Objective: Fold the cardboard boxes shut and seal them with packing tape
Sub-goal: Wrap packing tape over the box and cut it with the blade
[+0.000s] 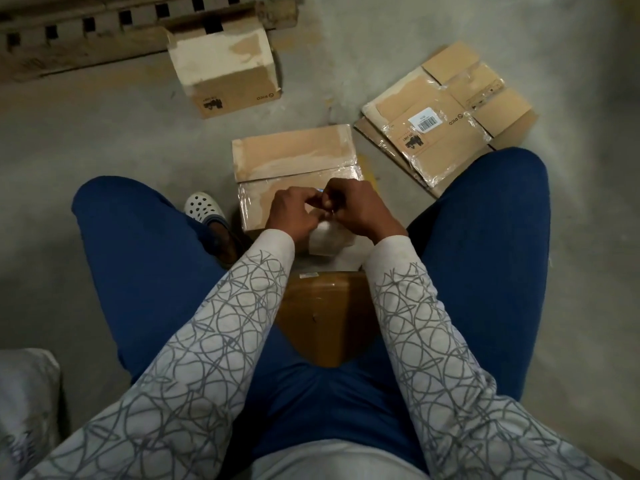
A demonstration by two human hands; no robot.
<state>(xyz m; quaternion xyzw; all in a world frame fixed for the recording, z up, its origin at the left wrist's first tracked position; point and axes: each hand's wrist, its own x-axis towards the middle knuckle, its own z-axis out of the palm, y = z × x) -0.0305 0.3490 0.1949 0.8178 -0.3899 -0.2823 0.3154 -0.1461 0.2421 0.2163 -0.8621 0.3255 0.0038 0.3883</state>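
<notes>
Hands, left [292, 213] and right [358, 211], pinch something small [322, 191] (unclear) over the box [294, 154].

Left hand [292, 213] and right hand [356, 209] meet, fingers curled, above a taped cardboard box [294, 154].

Count: 3 made-up cardboard boxes: the taped box [294, 157] under my hands, a second box [225, 71] beyond it to the left, a brown box [325, 317] nearer me. 2 flattened boxes [446, 116] stacked to its right. 1 wooden pallet [69, 32] far beyond it. 1 white clog [202, 206] at its left.
</notes>
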